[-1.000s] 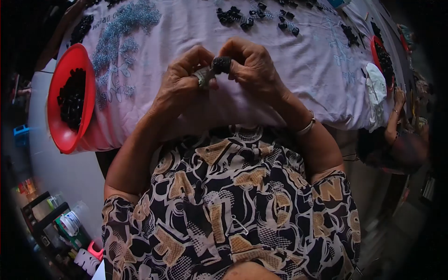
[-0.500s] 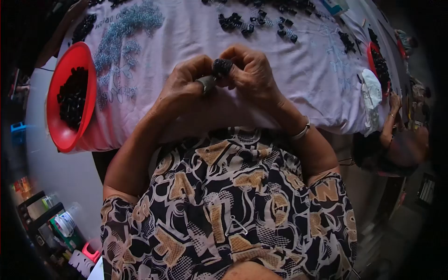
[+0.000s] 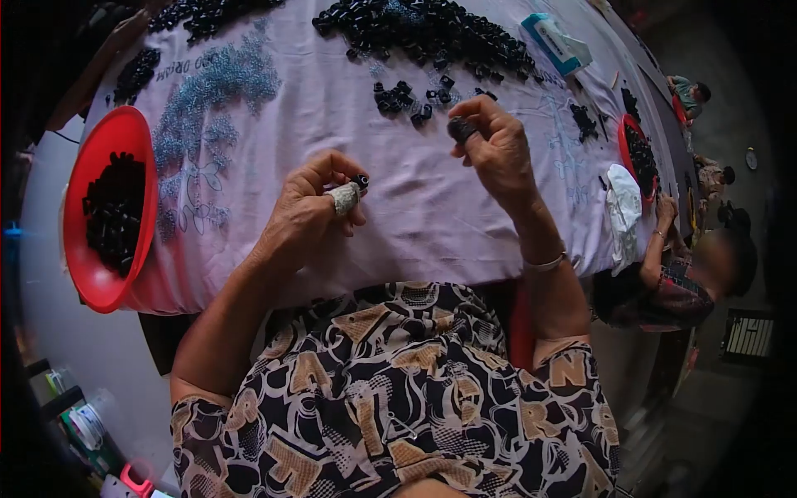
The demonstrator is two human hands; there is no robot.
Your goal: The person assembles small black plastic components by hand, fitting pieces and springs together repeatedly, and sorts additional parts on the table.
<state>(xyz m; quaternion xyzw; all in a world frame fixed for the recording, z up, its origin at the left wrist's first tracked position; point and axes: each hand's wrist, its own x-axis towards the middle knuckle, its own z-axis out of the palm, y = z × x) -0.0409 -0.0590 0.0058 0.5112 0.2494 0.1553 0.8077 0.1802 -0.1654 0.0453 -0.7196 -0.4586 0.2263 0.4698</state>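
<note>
My left hand point(image 3: 311, 199), its thumb in a pale wrap point(image 3: 344, 197), is closed on a small black plastic piece point(image 3: 360, 180) with a round opening in its end. Up and to the right, my right hand point(image 3: 498, 149) is held over the cloth with its fingers loosely bent and apart. A dark cover point(image 3: 462, 129) is on its thumb, and nothing shows between the fingers. Just beyond it lies a small cluster of black pieces point(image 3: 403, 100), some with clear springy-looking parts.
A red bowl point(image 3: 147, 207) of black pieces stands at left. Clear coil-like parts point(image 3: 212, 91) are heaped beside it. A large black pile point(image 3: 423, 33) and a tissue packet point(image 3: 552, 43) lie at the back. Another person point(image 3: 672, 282) sits right, near a white bag point(image 3: 623, 212) and another red bowl point(image 3: 624, 153).
My hands were together; now they are apart. The right has moved up and right towards the black pieces. The left has come slightly down and left. My view has tilted up.
</note>
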